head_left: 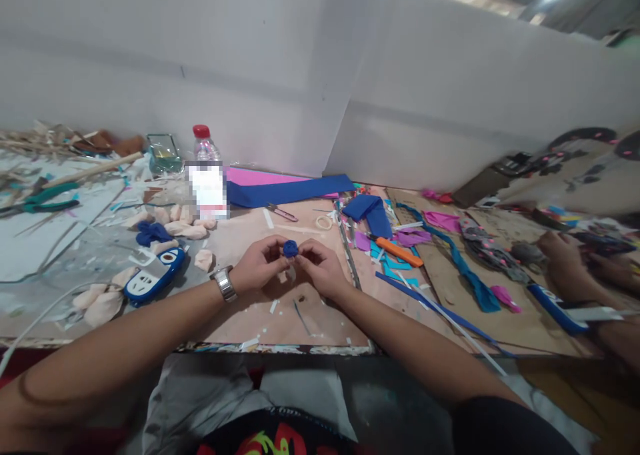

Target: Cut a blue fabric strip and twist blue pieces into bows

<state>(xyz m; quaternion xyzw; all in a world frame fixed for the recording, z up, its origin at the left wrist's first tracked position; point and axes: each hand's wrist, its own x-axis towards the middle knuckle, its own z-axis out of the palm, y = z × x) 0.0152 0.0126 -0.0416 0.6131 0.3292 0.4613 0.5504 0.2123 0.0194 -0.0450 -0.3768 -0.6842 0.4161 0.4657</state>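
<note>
Both my hands meet over the table's middle around a small blue rosette [291, 247], which looks like rolled or gathered fabric or crepe paper. My left hand [263, 263] pinches it from the left between thumb and fingers; a metal-banded watch [225, 283] is on that wrist. From the other side, my right hand [320, 266] grips it with thumb and forefinger. Below the fingers a small pale bit shows, too blurred to name. Behind the hands lie a long blue strip [290, 191], small thread snips [283, 212] and a roll of tape [324, 223].
Left stand a blue power strip [155, 275], pale petal-like pieces [103, 307], green-handled pliers [53, 198] and a red-capped bottle [205, 145]. Right lie an orange utility knife [399, 251], a folded blue strip [373, 215] and a teal strip [465, 268]. Another person's hands [565, 261] work at far right.
</note>
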